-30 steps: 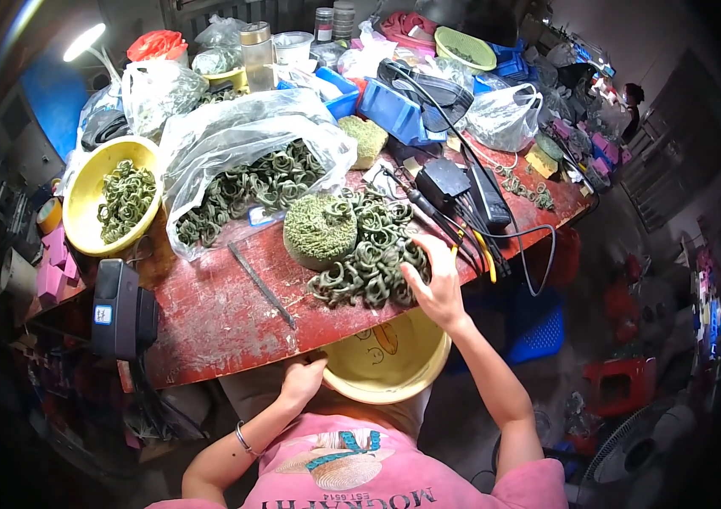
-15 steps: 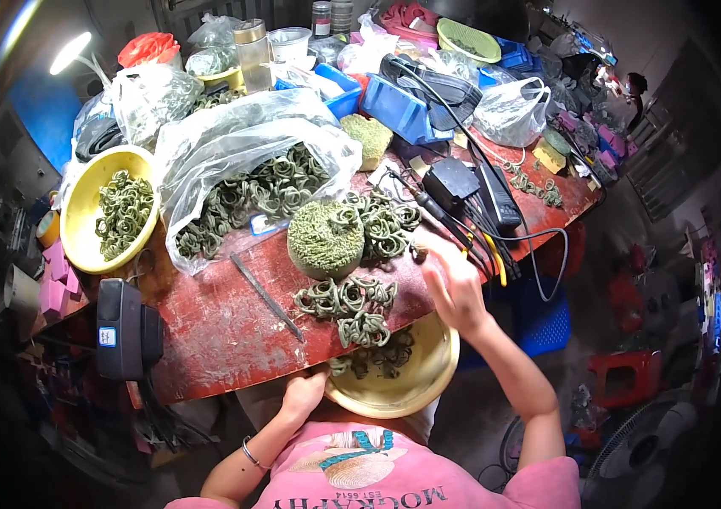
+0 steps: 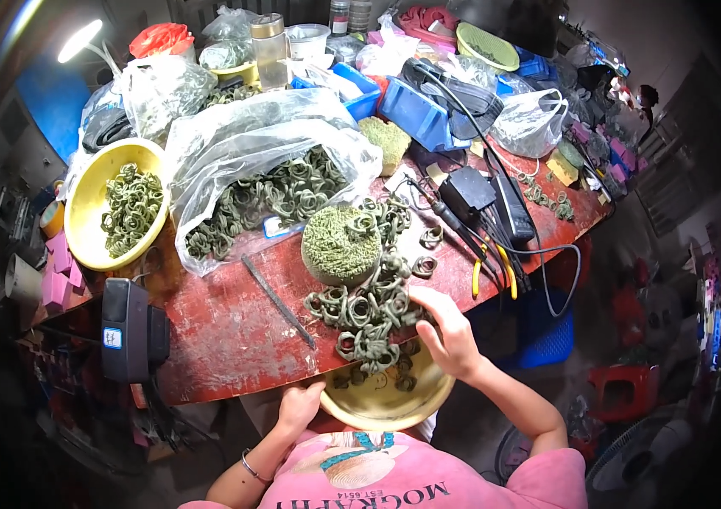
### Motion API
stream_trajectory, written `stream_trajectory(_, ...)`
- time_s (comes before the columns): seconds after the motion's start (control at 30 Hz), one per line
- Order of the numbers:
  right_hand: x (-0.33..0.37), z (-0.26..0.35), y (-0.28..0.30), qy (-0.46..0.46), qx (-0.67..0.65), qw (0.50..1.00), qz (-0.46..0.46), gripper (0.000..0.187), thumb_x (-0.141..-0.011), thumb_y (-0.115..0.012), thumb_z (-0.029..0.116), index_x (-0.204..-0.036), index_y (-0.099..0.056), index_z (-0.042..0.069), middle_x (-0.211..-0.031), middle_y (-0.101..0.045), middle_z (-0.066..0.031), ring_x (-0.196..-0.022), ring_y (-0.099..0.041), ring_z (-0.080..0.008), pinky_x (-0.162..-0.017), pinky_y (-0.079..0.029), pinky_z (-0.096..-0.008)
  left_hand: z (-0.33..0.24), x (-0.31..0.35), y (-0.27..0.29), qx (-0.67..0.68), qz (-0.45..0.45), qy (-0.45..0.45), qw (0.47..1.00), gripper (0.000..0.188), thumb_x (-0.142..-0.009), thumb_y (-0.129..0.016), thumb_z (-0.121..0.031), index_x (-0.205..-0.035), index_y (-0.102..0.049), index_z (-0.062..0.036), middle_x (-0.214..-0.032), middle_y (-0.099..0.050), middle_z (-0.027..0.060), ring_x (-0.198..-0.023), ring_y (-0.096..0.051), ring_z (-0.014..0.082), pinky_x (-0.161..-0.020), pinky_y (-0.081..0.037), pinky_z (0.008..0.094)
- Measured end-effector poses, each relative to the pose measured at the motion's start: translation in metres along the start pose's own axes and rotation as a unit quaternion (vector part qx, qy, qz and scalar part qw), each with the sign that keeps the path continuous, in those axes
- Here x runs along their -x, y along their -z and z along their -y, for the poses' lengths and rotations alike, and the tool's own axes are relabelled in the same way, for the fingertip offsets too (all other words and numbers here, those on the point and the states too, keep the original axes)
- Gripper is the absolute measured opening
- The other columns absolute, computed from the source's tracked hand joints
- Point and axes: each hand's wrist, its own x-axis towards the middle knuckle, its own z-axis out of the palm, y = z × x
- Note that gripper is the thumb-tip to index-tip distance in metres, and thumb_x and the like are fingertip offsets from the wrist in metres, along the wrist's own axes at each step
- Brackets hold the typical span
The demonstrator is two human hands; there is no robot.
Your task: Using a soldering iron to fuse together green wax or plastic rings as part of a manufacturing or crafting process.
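Observation:
A heap of dark green wax-like rings (image 3: 369,310) lies at the table's front edge, part of it hanging over a yellow bowl (image 3: 386,416) held under the edge. My left hand (image 3: 299,407) is closed on the bowl's left rim, its fingertips hidden. Beside the heap's right side, my right hand (image 3: 449,335) is open, fingers stretched and thumb apart, fingertips against the rings. A round block with a rough green top (image 3: 342,244) stands behind the heap, with a few rings on it. More rings lie in the bowl.
A clear plastic bag (image 3: 271,127) full of rings lies behind, with a tilted yellow basin (image 3: 81,208) of rings to its left. A flat metal strip (image 3: 277,303) rests on the red table (image 3: 216,339). Yellow-handled pliers (image 3: 509,271) and cables lie at right.
My right hand has come down and toward me from behind the heap, and rings have shifted toward the table edge. Two loose rings now lie apart at the right. My left hand stays at the bowl.

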Motion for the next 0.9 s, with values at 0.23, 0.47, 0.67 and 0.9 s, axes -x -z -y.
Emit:
stream_trajectory(0.23, -0.012, -0.006, 0.02, 0.043, 0.032, 0.997, -0.06, 0.029, -0.087, -0.05, 0.015, -0.11, -0.054, -0.003, -0.113, -0.054, -0.021, -0.106, -0.051, -0.0355, -0.093, -0.039, -0.04, -0.002, -0.003, -0.001, -0.066, 0.038, 0.063, 0.995, 0.02, -0.08, -0.056, -0.007, -0.097, -0.061, 0.003, -0.092, -0.063, 0.0082, -0.082, -0.056, 0.0144, -0.074, -0.044, 0.028)
stream_trajectory(0.47, -0.058, -0.044, 0.005, -0.018, 0.129, 0.988, -0.084, 0.03, -0.086, -0.053, 0.017, -0.11, -0.052, -0.001, -0.11, -0.053, -0.0205, -0.106, -0.047, -0.0352, -0.092, -0.037, -0.0393, -0.001, -0.001, -0.009, 0.07, -0.024, 0.027, 0.997, 0.018, -0.078, -0.059, -0.009, -0.094, -0.061, -0.0002, -0.087, -0.064, 0.0129, -0.08, -0.061, 0.0234, -0.075, -0.046, 0.0324)
stream_trajectory(0.67, -0.059, -0.003, 0.02, 0.048, 0.08, 0.991, -0.091, 0.026, -0.09, -0.046, 0.019, -0.097, -0.061, -0.002, -0.081, -0.063, -0.0134, -0.081, -0.06, -0.0284, -0.076, -0.046, -0.0348, -0.002, 0.002, -0.004, 0.086, -0.021, 0.058, 0.994, 0.024, -0.078, -0.06, -0.007, -0.1, -0.058, 0.0024, -0.097, -0.061, 0.0079, -0.088, -0.056, 0.0166, -0.079, -0.043, 0.029)
stream_trajectory(0.9, -0.126, -0.051, -0.009, 0.039, 0.157, 0.986, -0.051, 0.038, -0.085, -0.056, 0.022, -0.117, -0.049, 0.002, -0.111, -0.055, -0.0188, -0.106, -0.049, -0.0328, -0.095, -0.036, -0.0401, -0.02, 0.003, -0.006, 0.093, 0.02, 0.051, 0.994, 0.024, -0.079, -0.059, -0.003, -0.103, -0.057, 0.0012, -0.1, -0.06, 0.0055, -0.091, -0.055, 0.0142, -0.081, -0.043, 0.0284)
